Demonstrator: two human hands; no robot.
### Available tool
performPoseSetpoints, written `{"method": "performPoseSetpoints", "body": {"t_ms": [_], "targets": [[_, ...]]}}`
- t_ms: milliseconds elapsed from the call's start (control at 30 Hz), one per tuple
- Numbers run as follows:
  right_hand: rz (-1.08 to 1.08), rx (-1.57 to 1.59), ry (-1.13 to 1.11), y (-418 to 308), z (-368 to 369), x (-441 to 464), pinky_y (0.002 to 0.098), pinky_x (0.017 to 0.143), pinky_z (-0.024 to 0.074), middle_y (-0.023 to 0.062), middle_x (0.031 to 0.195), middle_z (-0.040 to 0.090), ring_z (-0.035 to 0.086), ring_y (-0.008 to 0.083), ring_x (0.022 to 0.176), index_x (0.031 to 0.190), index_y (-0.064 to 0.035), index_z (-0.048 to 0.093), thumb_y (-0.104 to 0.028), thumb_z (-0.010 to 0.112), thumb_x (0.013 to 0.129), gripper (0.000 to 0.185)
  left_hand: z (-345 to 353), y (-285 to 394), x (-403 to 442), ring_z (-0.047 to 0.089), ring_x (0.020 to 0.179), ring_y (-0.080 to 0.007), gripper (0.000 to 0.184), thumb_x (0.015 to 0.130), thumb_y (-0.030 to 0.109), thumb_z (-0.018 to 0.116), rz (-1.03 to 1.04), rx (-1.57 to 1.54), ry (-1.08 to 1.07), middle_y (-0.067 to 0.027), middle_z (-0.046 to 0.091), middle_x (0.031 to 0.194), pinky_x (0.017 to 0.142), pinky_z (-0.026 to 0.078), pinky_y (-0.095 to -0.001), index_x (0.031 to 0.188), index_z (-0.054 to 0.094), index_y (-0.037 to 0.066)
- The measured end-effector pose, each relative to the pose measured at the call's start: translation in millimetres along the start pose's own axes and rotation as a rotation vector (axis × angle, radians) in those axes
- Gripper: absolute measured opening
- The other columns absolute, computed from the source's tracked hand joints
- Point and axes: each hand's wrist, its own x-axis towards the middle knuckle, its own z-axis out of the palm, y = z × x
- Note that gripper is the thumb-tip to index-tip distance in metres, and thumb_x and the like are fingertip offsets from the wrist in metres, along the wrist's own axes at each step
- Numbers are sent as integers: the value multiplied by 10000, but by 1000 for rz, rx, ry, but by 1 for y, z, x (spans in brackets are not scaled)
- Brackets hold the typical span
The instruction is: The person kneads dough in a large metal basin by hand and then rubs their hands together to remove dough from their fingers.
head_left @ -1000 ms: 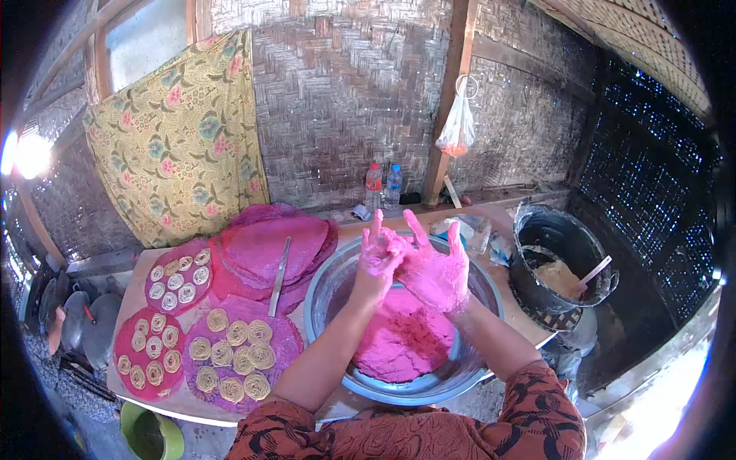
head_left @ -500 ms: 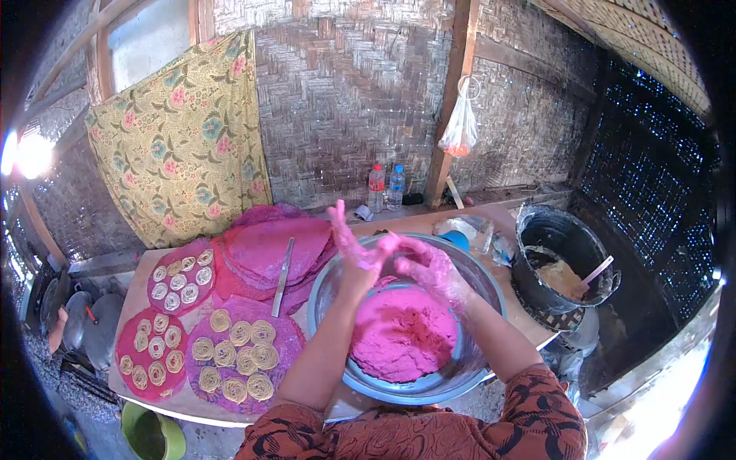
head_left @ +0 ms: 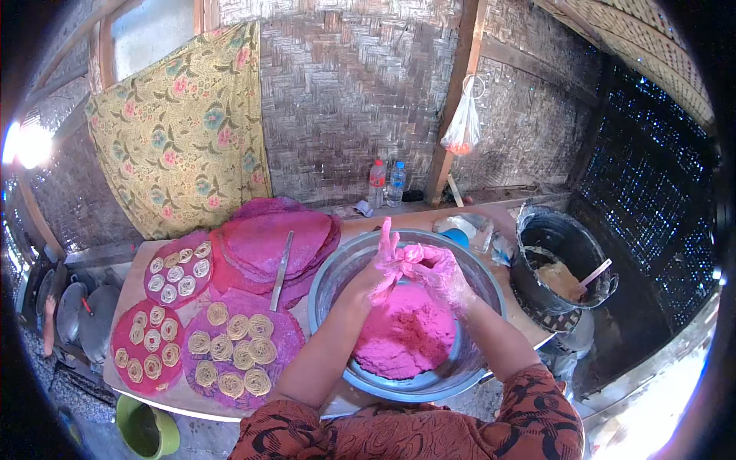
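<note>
A large grey-blue basin (head_left: 487, 368) holds a mound of pink dough (head_left: 402, 337). Above its far half, my left hand (head_left: 385, 264) and my right hand (head_left: 435, 274) touch each other, both coated in pink. One or two fingers of my left hand point up while the rest meet my right hand. The fingers of my right hand are bent around those of my left. Any dough between them cannot be told from the coated skin.
Left of the basin lie pink round sheets with pale noodle coils (head_left: 230, 345), stacked pink sheets (head_left: 280, 238) and a metal blade (head_left: 281, 272). A black bucket (head_left: 563, 253) stands right. Two bottles (head_left: 397, 184) stand behind. A green bucket (head_left: 165, 433) is lower left.
My hands have come closer together, and my right hand's spread fingers have curled onto my left. My left hand has moved right and its fingers have partly folded.
</note>
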Motion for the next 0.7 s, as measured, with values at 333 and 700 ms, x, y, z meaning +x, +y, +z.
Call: {"method": "performPoseSetpoints", "body": {"t_ms": [333, 700], "targets": [[-208, -92, 224, -7, -8, 7, 253, 751, 466, 8, 843, 572, 539, 97, 780, 883, -16, 582, -34, 577, 836, 51, 9, 29, -6, 330, 1254, -260, 575, 880, 361, 524, 112, -355, 179, -11, 289, 1398, 943, 362, -537, 1382, 244, 331], [17, -290, -89, 38, 0, 7, 283, 857, 388, 43, 987, 519, 481, 145, 899, 1222, -24, 489, 15, 526, 725, 499, 20, 35, -5, 203, 1329, -285, 588, 874, 588, 358, 312, -455, 85, -19, 254, 1438, 1016, 273, -499, 1375, 262, 297]]}}
